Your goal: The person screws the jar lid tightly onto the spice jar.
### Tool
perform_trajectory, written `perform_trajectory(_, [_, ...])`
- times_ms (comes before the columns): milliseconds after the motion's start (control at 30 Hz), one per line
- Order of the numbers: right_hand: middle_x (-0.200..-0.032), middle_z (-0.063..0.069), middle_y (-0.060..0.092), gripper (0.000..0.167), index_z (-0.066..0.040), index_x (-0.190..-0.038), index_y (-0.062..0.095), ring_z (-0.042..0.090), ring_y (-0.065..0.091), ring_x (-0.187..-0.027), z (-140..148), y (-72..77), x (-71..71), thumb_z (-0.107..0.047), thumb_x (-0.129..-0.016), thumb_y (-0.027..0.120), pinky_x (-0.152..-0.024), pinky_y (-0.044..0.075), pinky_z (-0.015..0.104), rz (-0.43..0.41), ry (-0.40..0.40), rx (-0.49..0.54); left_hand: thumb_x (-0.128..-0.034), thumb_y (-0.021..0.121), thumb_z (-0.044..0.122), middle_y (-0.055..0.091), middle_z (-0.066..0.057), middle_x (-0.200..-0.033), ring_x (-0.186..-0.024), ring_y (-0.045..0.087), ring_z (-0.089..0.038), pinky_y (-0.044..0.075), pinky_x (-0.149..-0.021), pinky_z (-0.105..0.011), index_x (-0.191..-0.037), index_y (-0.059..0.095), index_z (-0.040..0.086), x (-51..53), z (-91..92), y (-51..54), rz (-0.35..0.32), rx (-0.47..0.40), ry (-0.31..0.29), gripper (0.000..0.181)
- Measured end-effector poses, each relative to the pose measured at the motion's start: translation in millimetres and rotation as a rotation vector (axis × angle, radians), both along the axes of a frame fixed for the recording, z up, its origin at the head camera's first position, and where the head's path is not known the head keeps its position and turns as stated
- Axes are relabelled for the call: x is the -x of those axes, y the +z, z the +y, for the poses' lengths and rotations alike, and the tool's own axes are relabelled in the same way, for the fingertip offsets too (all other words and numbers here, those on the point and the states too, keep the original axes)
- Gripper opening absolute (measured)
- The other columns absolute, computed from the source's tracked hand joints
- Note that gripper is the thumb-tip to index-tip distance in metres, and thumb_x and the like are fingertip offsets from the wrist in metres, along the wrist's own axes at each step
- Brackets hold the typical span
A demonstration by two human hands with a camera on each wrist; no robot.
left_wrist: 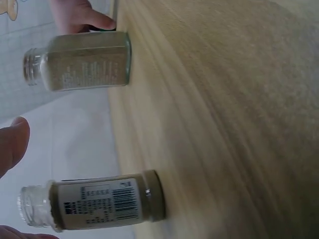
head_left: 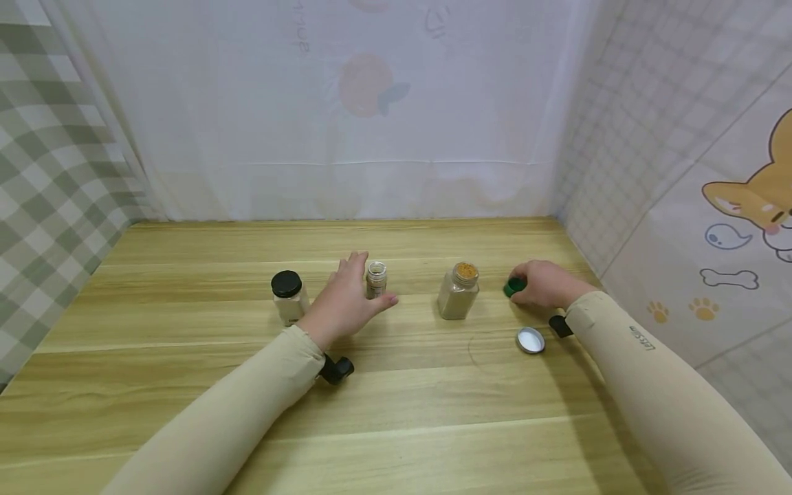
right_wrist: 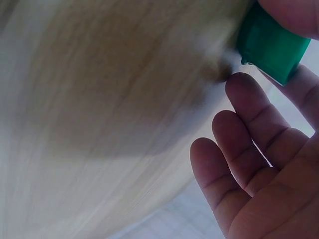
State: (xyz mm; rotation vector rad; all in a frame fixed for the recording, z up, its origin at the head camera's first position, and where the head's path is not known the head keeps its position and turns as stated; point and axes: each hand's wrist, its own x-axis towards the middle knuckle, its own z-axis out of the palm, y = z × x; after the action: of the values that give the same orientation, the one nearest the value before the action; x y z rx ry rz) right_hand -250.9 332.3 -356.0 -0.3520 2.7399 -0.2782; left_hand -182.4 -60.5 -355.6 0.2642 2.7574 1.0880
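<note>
My right hand [head_left: 544, 283] pinches a green cap [head_left: 515, 286] between thumb and forefinger, low over the right side of the table. In the right wrist view the cap [right_wrist: 274, 45] sits by the thumb, and the other fingers are apart from it. My left hand [head_left: 346, 302] is spread beside a small uncapped glass spice bottle [head_left: 376, 280], thumb on one side and fingers on the other. In the left wrist view that bottle [left_wrist: 107, 203], with a barcode label, stands upright on the table; contact with the fingers cannot be made out.
An open square jar [head_left: 458, 294] of orange-brown powder stands between the hands. A jar with a black lid [head_left: 287, 283] is left of my left hand. A round silver-rimmed lid [head_left: 530, 340] lies near my right wrist. Fabric walls enclose the wooden table [head_left: 396, 440].
</note>
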Motion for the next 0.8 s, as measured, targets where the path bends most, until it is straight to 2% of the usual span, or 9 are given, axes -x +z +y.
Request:
perform_trajectory(233, [-0.117,0.020,0.073,0.046,0.004,-0.129,0.067,0.028,0.067,-0.098,0,0.3,0.4,-0.024,-0.094,0.079,-0.086,0.057,0.044,-0.003,-0.004,0.005,-0.0972,0.073,0.052,0.018,-0.022,-0.175,-0.162,0.016,-0.043,0.020,-0.130,-0.057,-0.166,0.021,0.003,5.0,1.9,-10.5,-0.019,-0.011,-0.005,0.099])
perform_trajectory(333, [-0.117,0.020,0.072,0.046,0.004,-0.129,0.067,0.028,0.066,-0.097,0,0.6,0.9,-0.024,-0.094,0.079,-0.086,0.057,0.044,-0.003,-0.005,0.008,-0.0975,0.074,0.049,0.034,-0.021,-0.167,-0.156,0.032,-0.040,0.031,-0.126,-0.056,-0.162,0.028,0.002,6.6,2.3,-14.1,-0.017,-0.021,-0.011,0.092])
perform_trajectory(467, [-0.115,0.020,0.072,0.046,0.004,-0.128,0.067,0.028,0.066,-0.095,0,0.6,1.4,-0.024,-0.093,0.079,-0.085,0.057,0.043,-0.002,-0.004,0.008,-0.0979,0.074,0.047,0.042,-0.017,-0.161,-0.148,0.044,-0.037,0.038,-0.121,-0.054,-0.160,0.033,0.005,8.2,2.1,-17.4,-0.040,-0.019,0.000,0.086])
perform_trajectory(600, [-0.116,0.021,0.072,0.047,0.004,-0.129,0.066,0.028,0.066,-0.096,0,0.9,1.3,-0.024,-0.094,0.079,-0.085,0.057,0.043,-0.003,-0.007,0.004,-0.0992,0.073,0.046,0.045,-0.018,-0.160,-0.148,0.046,-0.037,0.038,-0.121,-0.055,-0.162,0.032,0.009,9.0,1.9,-19.4,-0.079,-0.009,0.014,0.084])
perform_trajectory(700, [-0.117,0.021,0.072,0.047,0.004,-0.129,0.066,0.028,0.066,-0.097,0,1.0,1.2,-0.025,-0.094,0.079,-0.085,0.057,0.043,-0.006,-0.012,-0.001,-0.1001,0.072,0.045,0.051,-0.017,-0.154,-0.145,0.050,-0.037,0.040,-0.120,-0.055,-0.161,0.033,0.009,10.5,1.9,-21.0,-0.087,-0.009,0.019,0.081])
perform_trajectory(800, [-0.118,0.021,0.072,0.048,0.003,-0.130,0.066,0.029,0.066,-0.097,-1,1.5,0.6,-0.026,-0.094,0.079,-0.085,0.057,0.044,-0.010,-0.013,-0.002,-0.1013,0.070,0.045,0.053,-0.017,-0.155,-0.146,0.050,-0.037,0.039,-0.120,-0.055,-0.161,0.033,0.009,12.4,1.6,-23.0,-0.092,-0.011,0.024,0.079])
